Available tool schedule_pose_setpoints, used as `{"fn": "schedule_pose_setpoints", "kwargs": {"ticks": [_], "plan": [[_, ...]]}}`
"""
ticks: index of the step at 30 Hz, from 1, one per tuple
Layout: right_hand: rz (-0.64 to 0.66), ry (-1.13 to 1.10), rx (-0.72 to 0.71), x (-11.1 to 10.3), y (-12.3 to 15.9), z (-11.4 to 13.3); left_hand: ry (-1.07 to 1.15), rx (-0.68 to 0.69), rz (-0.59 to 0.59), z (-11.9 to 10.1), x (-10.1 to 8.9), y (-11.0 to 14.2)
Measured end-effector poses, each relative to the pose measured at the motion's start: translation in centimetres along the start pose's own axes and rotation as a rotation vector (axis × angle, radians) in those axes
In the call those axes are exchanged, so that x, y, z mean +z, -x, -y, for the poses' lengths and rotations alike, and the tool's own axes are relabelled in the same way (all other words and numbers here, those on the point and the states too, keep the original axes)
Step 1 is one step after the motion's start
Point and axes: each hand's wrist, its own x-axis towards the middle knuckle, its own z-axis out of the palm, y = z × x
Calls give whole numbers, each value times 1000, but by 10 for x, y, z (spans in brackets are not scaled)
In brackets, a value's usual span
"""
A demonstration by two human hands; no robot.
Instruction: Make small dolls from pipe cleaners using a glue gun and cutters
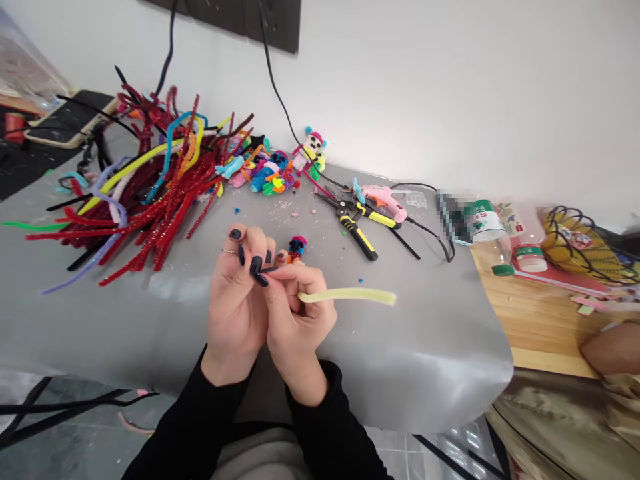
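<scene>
My left hand and my right hand meet above the front middle of the grey-covered table. A pale yellow pipe cleaner passes through the closed fingers of my right hand, its free end sticking out to the right. The fingers of my left hand are pinched against the right fingertips; what lies between them is hidden. Just behind the hands is a small pipe-cleaner figure with a pink top and blue face, partly covered by my fingers.
Loose pipe cleaners heap at the left, beside finished pipe-cleaner figures. Yellow-and-black pliers and a pink glue gun with its cord lie at back right. Bottles stand on a wooden surface; a person's arm shows far right.
</scene>
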Motion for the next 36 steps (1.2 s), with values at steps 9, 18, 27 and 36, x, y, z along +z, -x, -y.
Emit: {"fn": "schedule_pose_setpoints", "kwargs": {"ticks": [9,18,27,36], "plan": [[31,60,-49,-1,4,-6,0,19,3,2,-1,2],[32,48,-176,1,2,-4,33,-10,-8,-3,3,3],[52,103,-181,1,4,-4,75,-4,14,-4,1,2],[20,81,-196,2,3,-3,77,-18,8,-2,2,3]]}}
